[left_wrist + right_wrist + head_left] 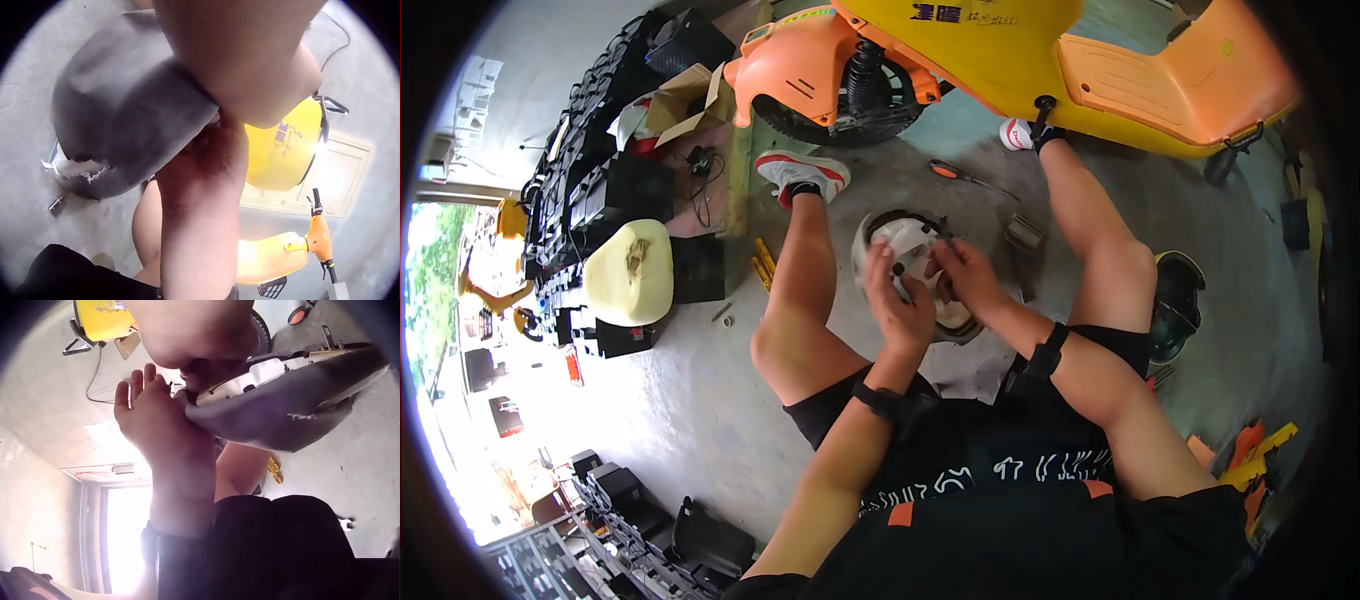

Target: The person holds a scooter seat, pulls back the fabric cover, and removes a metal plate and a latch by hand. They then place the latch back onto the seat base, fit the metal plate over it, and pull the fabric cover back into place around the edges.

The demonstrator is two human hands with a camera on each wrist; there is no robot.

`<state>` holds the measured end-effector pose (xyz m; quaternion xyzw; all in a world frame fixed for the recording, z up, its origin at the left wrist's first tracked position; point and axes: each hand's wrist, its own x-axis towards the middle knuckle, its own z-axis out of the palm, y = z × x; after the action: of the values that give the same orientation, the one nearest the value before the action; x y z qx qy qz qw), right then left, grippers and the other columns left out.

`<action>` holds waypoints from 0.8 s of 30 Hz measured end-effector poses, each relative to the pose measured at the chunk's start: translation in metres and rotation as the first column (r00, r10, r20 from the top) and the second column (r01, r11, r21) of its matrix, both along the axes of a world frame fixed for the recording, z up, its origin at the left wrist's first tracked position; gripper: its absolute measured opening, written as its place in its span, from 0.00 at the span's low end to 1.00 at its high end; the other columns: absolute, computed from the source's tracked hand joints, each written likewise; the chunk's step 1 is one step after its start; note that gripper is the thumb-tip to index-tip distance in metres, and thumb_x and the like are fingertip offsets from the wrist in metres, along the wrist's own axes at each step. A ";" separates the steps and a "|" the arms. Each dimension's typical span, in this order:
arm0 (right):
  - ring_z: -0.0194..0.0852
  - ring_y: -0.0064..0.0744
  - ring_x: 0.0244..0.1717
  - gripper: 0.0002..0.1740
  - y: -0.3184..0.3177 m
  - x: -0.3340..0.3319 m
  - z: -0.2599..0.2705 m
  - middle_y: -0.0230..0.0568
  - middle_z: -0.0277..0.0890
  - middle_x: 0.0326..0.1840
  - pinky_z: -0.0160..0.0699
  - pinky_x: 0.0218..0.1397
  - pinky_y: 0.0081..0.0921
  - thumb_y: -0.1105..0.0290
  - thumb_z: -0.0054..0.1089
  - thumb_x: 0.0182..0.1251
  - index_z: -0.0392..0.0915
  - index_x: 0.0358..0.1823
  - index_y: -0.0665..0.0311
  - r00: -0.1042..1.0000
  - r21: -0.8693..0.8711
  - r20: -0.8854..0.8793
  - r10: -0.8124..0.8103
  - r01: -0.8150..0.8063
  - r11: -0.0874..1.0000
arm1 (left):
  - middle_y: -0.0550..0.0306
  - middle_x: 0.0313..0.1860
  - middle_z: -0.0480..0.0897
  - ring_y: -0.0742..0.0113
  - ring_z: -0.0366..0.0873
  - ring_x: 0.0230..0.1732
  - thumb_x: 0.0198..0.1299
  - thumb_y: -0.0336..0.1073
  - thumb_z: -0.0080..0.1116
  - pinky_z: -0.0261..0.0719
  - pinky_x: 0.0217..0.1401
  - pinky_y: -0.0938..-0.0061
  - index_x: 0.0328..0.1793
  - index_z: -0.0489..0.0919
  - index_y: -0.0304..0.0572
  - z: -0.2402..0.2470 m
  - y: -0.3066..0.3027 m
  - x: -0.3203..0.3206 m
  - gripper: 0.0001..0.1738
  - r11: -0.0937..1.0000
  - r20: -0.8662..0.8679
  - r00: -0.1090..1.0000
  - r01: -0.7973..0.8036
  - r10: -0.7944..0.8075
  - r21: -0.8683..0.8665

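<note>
A scooter seat with a torn dark cover (119, 94) lies upside down between the person's knees, its white underside (910, 238) facing up in the head view. At the near side, the left hand (900, 305) pinches the cover's edge between thumb and index finger, its other fingers raised, as the right wrist view shows. Close beside it, the right hand (965, 275) has its fingers curled at the same edge; its fingertips are partly hidden. A ragged tear (303, 417) shows along the cover's side.
An orange and yellow scooter (1000, 60) stands ahead. Around the seat on the floor lie a screwdriver (965, 178), a grey block-shaped thing (1025, 232) and yellow-handled tools (763, 262). A pale yellow foam cushion (628, 275) is at left, near black boxes (622, 190).
</note>
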<state>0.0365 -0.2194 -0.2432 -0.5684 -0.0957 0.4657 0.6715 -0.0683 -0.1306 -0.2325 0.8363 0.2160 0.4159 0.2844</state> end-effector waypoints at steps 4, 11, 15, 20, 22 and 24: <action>0.72 0.22 0.18 0.20 -0.018 0.036 -0.029 0.36 0.81 0.33 0.62 0.22 0.21 0.53 0.47 0.81 0.76 0.52 0.64 0.975 -0.162 -0.043 -0.219 0.210 0.964 | 0.32 0.71 0.67 0.38 0.61 0.75 0.52 0.23 0.56 0.56 0.78 0.51 0.73 0.60 0.28 -0.005 0.015 -0.002 0.39 0.943 -0.106 0.940 -0.329 0.323 -0.048; 0.76 0.21 0.23 0.16 -0.044 0.073 -0.065 0.35 0.82 0.35 0.64 0.24 0.21 0.58 0.51 0.79 0.77 0.53 0.62 0.922 -0.320 0.049 -0.383 0.378 0.869 | 0.29 0.70 0.65 0.38 0.59 0.75 0.51 0.27 0.59 0.54 0.79 0.59 0.74 0.57 0.21 -0.031 0.035 -0.022 0.42 0.744 -0.320 0.861 -0.505 0.397 -0.437; 0.75 0.24 0.21 0.15 -0.051 0.080 -0.083 0.32 0.80 0.29 0.63 0.22 0.23 0.58 0.50 0.79 0.79 0.51 0.61 0.952 -0.498 0.106 -0.288 0.302 0.813 | 0.29 0.70 0.65 0.38 0.61 0.74 0.50 0.25 0.58 0.54 0.79 0.59 0.74 0.57 0.21 -0.026 0.035 -0.021 0.43 0.717 -0.314 0.866 -0.498 0.389 -0.487; 0.76 0.25 0.21 0.15 -0.052 0.074 -0.104 0.32 0.77 0.27 0.64 0.22 0.23 0.59 0.49 0.78 0.79 0.48 0.63 0.958 -0.507 0.135 -0.255 0.288 0.813 | 0.27 0.70 0.65 0.37 0.57 0.76 0.50 0.25 0.56 0.54 0.79 0.56 0.73 0.62 0.25 -0.041 0.051 -0.032 0.39 0.670 -0.414 0.853 -0.511 0.319 -0.539; 0.76 0.25 0.22 0.15 -0.051 0.077 -0.113 0.32 0.77 0.26 0.65 0.22 0.23 0.60 0.49 0.78 0.78 0.47 0.63 0.952 -0.504 0.130 -0.278 0.304 0.808 | 0.25 0.71 0.64 0.34 0.54 0.77 0.51 0.25 0.53 0.54 0.79 0.53 0.71 0.68 0.30 -0.059 0.064 -0.039 0.35 0.598 -0.363 0.900 -0.433 0.242 -0.675; 0.77 0.25 0.22 0.13 -0.053 0.079 -0.119 0.32 0.76 0.26 0.65 0.22 0.23 0.60 0.51 0.77 0.78 0.46 0.62 0.945 -0.520 0.093 -0.315 0.316 0.794 | 0.29 0.69 0.68 0.38 0.60 0.75 0.51 0.23 0.52 0.58 0.77 0.56 0.70 0.69 0.29 -0.081 0.073 -0.048 0.34 0.593 -0.323 0.915 -0.402 0.241 -0.697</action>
<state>0.1159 -0.2725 -0.3625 -0.7391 0.1313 0.3551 0.5571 -0.1165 -0.0572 -0.3139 0.6259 0.5428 0.2498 0.5012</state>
